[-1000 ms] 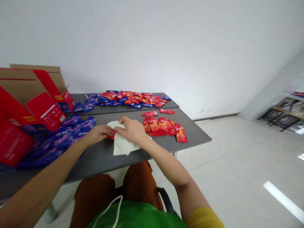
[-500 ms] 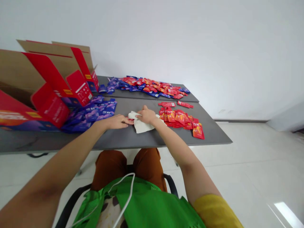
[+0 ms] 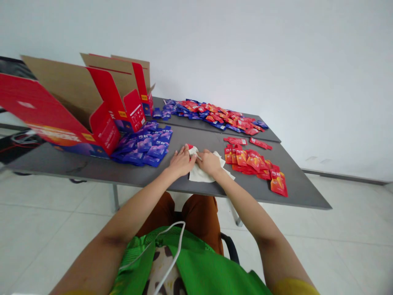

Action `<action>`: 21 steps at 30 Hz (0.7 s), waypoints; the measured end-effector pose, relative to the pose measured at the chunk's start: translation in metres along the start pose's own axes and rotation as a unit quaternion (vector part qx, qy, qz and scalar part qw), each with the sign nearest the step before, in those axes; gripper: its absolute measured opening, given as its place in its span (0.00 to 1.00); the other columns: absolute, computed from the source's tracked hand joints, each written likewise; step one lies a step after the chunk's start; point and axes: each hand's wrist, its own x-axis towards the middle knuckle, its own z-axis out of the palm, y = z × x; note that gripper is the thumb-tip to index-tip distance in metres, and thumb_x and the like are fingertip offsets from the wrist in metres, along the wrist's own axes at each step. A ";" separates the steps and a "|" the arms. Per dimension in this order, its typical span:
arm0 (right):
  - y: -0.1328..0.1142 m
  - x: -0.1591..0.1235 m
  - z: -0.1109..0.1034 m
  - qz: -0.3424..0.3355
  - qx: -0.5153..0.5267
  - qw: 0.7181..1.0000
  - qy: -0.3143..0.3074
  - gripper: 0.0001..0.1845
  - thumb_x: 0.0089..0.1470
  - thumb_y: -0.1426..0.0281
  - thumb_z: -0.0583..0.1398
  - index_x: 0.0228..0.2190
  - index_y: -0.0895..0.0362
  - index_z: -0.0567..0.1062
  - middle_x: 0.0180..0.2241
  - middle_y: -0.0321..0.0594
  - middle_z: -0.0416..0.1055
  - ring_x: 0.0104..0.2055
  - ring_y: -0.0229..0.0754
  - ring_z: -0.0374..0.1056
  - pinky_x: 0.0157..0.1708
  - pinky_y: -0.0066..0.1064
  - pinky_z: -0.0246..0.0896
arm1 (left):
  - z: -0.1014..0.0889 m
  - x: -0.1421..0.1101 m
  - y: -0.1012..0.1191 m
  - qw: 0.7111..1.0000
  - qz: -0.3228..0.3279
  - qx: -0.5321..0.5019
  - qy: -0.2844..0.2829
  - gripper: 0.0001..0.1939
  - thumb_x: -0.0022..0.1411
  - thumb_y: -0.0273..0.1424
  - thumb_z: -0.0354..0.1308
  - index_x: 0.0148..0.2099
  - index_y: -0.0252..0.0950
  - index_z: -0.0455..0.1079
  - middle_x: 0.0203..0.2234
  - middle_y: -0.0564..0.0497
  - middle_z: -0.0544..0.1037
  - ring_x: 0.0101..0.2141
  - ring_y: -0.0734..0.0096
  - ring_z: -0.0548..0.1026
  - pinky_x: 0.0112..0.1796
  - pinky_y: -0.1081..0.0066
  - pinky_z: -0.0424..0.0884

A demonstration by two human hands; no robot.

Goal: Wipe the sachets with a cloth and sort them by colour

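Note:
A white cloth [image 3: 201,176] lies bunched near the table's front edge, between my hands. My right hand [image 3: 209,163] is closed on the cloth and presses it down. Close beside it, my left hand [image 3: 181,162] holds down a red sachet [image 3: 190,146], its thumb reaching to the cloth. Only a red corner of that sachet shows; cloth and fingers hide the rest. To the right is a pile of red sachets [image 3: 245,159], with one red sachet [image 3: 278,183] at its near end. Blue sachets [image 3: 144,143] are heaped left of my left hand.
Open red cardboard boxes [image 3: 106,131] stand along the left of the grey table [image 3: 190,133]. Mixed red and blue sachets [image 3: 215,114] pile up at the back by the wall. Two narrow red packets [image 3: 235,141] lie behind the red pile. A white cable [image 3: 175,260] hangs over my front.
The view has swung left, so the table appears shifted right. My left hand has come closer to my right hand and its thumb now meets the cloth. The right hand keeps the cloth.

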 end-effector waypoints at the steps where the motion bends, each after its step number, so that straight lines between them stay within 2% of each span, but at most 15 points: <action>1: 0.002 0.000 -0.003 -0.003 0.008 1.000 0.010 0.25 0.66 0.54 0.44 0.53 0.46 0.73 0.43 0.45 0.71 0.43 0.46 0.71 0.40 0.33 0.61 | 0.000 -0.006 0.001 0.999 -0.010 -0.006 0.040 0.35 0.69 0.38 0.36 0.67 0.14 0.50 0.64 0.29 0.57 0.65 0.54 0.57 0.61 0.58 0.54; 3: 0.008 0.003 -0.010 -0.013 0.031 0.999 0.030 0.25 0.66 0.53 0.45 0.55 0.45 0.72 0.42 0.43 0.72 0.42 0.45 0.70 0.39 0.30 0.60 | 0.001 -0.021 0.004 0.991 -0.045 0.002 0.128 0.32 0.69 0.35 0.36 0.66 0.15 0.54 0.63 0.28 0.59 0.65 0.53 0.56 0.63 0.55 0.50; 5: 0.012 0.008 -0.016 -0.031 0.053 0.997 0.044 0.26 0.66 0.52 0.45 0.57 0.45 0.71 0.42 0.43 0.73 0.42 0.43 0.70 0.39 0.29 0.59 | 0.002 -0.040 0.008 0.985 -0.054 0.014 0.160 0.32 0.69 0.37 0.36 0.63 0.16 0.59 0.61 0.28 0.63 0.64 0.49 0.57 0.63 0.50 0.47; 7: 0.010 0.012 -0.020 -0.073 0.064 0.995 0.034 0.27 0.66 0.52 0.45 0.56 0.46 0.72 0.42 0.42 0.73 0.42 0.42 0.70 0.39 0.28 0.58 | 0.005 -0.056 0.015 0.990 -0.026 0.024 0.140 0.34 0.69 0.42 0.37 0.62 0.16 0.62 0.59 0.27 0.65 0.64 0.46 0.57 0.62 0.48 0.47; 10: 0.001 0.018 -0.018 -0.165 0.046 0.985 -0.018 0.25 0.65 0.51 0.46 0.53 0.44 0.74 0.44 0.40 0.73 0.44 0.41 0.70 0.40 0.27 0.58 | 0.009 -0.069 0.025 0.996 0.002 0.041 0.082 0.39 0.68 0.47 0.39 0.59 0.12 0.64 0.56 0.22 0.68 0.62 0.43 0.61 0.61 0.52 0.52; 12: -0.005 0.023 -0.015 -0.200 0.019 0.978 -0.047 0.25 0.65 0.50 0.46 0.53 0.42 0.74 0.46 0.40 0.73 0.45 0.42 0.70 0.41 0.28 0.59 | 0.012 -0.072 0.033 0.997 -0.018 0.055 0.056 0.42 0.67 0.49 0.41 0.59 0.10 0.63 0.55 0.19 0.67 0.61 0.41 0.62 0.61 0.51 0.53; 14: -0.011 0.030 -0.013 -0.195 -0.008 0.979 -0.057 0.25 0.65 0.50 0.47 0.55 0.42 0.73 0.47 0.42 0.73 0.45 0.43 0.71 0.41 0.28 0.60 | 0.016 -0.071 0.042 0.995 -0.064 0.064 0.046 0.43 0.66 0.50 0.43 0.60 0.08 0.61 0.57 0.17 0.64 0.61 0.37 0.60 0.60 0.48 0.52; 17: -0.022 0.045 -0.012 -0.167 -0.052 0.983 -0.053 0.25 0.65 0.53 0.48 0.55 0.47 0.73 0.47 0.47 0.73 0.45 0.47 0.72 0.40 0.31 0.61 | 0.021 -0.070 0.054 0.990 -0.122 0.060 0.045 0.37 0.68 0.42 0.43 0.63 0.09 0.57 0.60 0.17 0.59 0.63 0.38 0.56 0.61 0.45 0.50; 19: -0.031 0.057 -0.014 -0.164 -0.077 0.982 -0.049 0.24 0.64 0.54 0.49 0.53 0.49 0.74 0.48 0.50 0.73 0.45 0.49 0.72 0.41 0.34 0.62 | 0.023 -0.070 0.060 0.989 -0.138 0.047 0.034 0.31 0.69 0.33 0.41 0.64 0.11 0.55 0.60 0.19 0.59 0.64 0.42 0.55 0.61 0.45 0.49; 21: -0.039 0.069 -0.015 -0.147 -0.088 0.984 -0.051 0.23 0.63 0.55 0.52 0.52 0.50 0.75 0.48 0.51 0.73 0.46 0.51 0.71 0.43 0.36 0.63 | 0.023 -0.069 0.061 0.988 -0.150 0.034 0.015 0.29 0.68 0.28 0.40 0.65 0.12 0.54 0.60 0.19 0.59 0.64 0.42 0.55 0.61 0.43 0.48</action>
